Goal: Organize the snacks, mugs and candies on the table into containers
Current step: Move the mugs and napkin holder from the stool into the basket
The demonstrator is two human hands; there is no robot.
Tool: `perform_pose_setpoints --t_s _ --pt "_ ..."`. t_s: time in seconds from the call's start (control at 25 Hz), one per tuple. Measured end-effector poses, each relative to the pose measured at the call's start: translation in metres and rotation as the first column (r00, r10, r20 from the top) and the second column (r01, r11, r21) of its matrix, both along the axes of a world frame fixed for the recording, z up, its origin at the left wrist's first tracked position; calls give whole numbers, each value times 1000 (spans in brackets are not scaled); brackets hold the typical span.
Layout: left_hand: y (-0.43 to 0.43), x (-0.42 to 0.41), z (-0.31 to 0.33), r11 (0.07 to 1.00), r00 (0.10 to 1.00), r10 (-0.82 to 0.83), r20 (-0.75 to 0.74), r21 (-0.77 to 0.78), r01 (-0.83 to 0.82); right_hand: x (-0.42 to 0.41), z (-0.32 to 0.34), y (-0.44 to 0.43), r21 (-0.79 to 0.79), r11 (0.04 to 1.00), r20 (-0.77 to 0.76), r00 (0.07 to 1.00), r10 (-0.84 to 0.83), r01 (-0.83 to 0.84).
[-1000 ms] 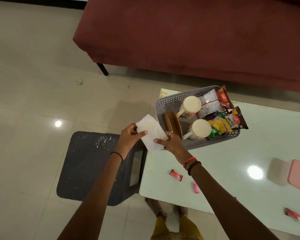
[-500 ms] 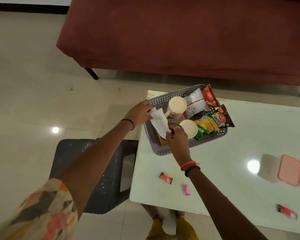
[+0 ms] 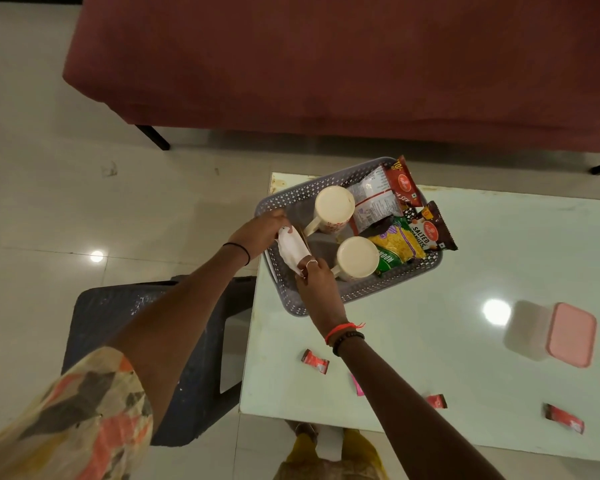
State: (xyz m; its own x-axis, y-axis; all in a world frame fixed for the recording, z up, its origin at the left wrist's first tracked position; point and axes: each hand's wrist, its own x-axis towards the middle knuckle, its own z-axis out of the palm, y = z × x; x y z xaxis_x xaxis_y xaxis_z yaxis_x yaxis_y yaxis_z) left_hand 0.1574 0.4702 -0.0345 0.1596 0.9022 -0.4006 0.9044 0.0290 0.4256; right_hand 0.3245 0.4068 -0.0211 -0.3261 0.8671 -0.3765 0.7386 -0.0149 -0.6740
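Pinching one white packet [image 3: 291, 250], left grip [image 3: 261, 233] and right grip [image 3: 317, 283] meet inside the basket [image 3: 364, 293] with two mugs [image 3: 334, 204] [image 3: 357, 257], four candies [image 3: 314, 361] [image 3: 358, 388] [image 3: 436, 400] [image 3: 564, 418] outside.

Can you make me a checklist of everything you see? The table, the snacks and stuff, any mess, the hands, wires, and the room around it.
Surface: pale green glossy table, with lamp glare on it.
Job's things: grey basket holding two cream mugs and several snack packets; four candies loose near the front edge; a closed pink-lidded box to the right.
Clutter: nothing seen.
Hands: left hand and right hand each hold an end of a white packet over the basket's left side.
Cables: nothing seen.
Surroundings: maroon sofa behind, dark stool on the left, tiled floor.
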Motion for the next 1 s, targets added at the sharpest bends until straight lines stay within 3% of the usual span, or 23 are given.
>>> perform_pose_setpoints --t_s 0.24,0.48,0.64,0.76,0.84,0.92,1.0 --pt "3 -3 1 980 963 -161 -215 83 183 -4 -3 -1 -16 1000 37 999 -24 24" --pt "7 4 -5 959 888 -163 -431 141 245 3 -12 6 28 1000 282 959 -12 4" --pt "-1 11 -7 976 916 -31 -401 187 115 2 -13 10 63 996 320 947 40 -64" --pt "-16 18 -1 941 948 259 -183 270 -205 7 -3 13 50 998 238 971 31 -44" --pt "-30 26 2 814 841 541 19 243 -528 18 6 16 68 996 225 973 41 -58" --pt "-45 38 3 604 608 769 198 90 -792 36 15 23 113 993 209 978 10 -34" --pt "-57 50 4 397 353 891 287 -113 -911 59 24 34 137 989 131 988 -80 62"
